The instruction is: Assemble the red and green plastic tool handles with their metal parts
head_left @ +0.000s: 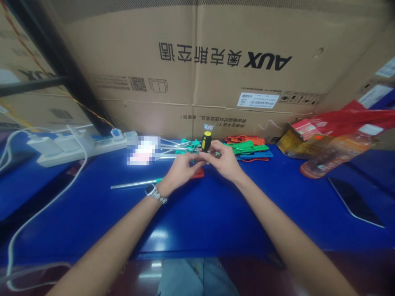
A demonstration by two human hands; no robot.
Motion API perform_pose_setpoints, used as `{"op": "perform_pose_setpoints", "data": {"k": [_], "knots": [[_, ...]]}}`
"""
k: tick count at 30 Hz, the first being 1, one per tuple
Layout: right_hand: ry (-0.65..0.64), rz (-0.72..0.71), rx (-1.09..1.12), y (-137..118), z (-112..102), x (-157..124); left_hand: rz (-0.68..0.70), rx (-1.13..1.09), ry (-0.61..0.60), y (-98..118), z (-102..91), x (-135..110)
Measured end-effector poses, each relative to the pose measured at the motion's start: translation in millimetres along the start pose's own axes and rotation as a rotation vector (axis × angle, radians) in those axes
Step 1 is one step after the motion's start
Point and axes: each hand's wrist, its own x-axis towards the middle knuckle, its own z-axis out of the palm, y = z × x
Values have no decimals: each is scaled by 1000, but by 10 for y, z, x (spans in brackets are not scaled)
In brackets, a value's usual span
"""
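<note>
My left hand (pixel 182 169), with a watch (pixel 154 192) on its wrist, is closed in a pinch. Its fingertips meet those of my right hand (pixel 224 161), also closed, around something small that the fingers hide. A yellow and black screwdriver (pixel 206 141) stands handle up against the right fingers; whether they grip it I cannot tell. Behind the hands lie several metal rods with teal ends (pixel 190 144). One metal rod with a teal end (pixel 134 184) lies left of my left hand, which partly covers a red piece (pixel 198 174).
Green (pixel 249 148), orange (pixel 247 140) and blue clips (pixel 254 155) are piled right of my hands. Farther right are an opened box (pixel 291 144), a drink bottle (pixel 336 153) and a phone (pixel 354 201). A power strip (pixel 83 150) lies left; a large carton (pixel 197 78) stands behind.
</note>
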Motion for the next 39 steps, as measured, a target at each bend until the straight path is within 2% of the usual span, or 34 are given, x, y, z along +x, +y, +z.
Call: {"op": "perform_pose_setpoints", "data": {"k": [3,5,9,11,16,19,22,27,30,32,37,39], "knots": [[135,-14,-21,33,97,14,-79,-29,151,-24,69,10],[193,-4,-13,56,173,14,-113,-85,207,-30,110,14],[226,36,-55,59,225,-7,-124,-175,181,-1,125,5],[167,23,-45,37,172,-16,-115,-181,154,25,105,-5],[-101,31,124,-5,-29,-5,-88,-134,48,36,31,-20],[-134,48,142,15,-60,7,-40,-137,-55,8,2,-20],[-32,57,69,56,-9,8,-23,-116,-61,-4,23,-15],[226,51,-41,108,160,-29,-106,-163,191,4,144,-4],[270,37,-91,101,203,-63,-145,-246,210,9,172,-12],[208,15,-78,78,169,-72,-138,-266,163,18,153,-23],[-74,52,122,24,-17,-32,-44,-159,4,26,59,-43],[-98,78,133,32,-50,-10,-19,-145,-31,11,44,-42]]}}
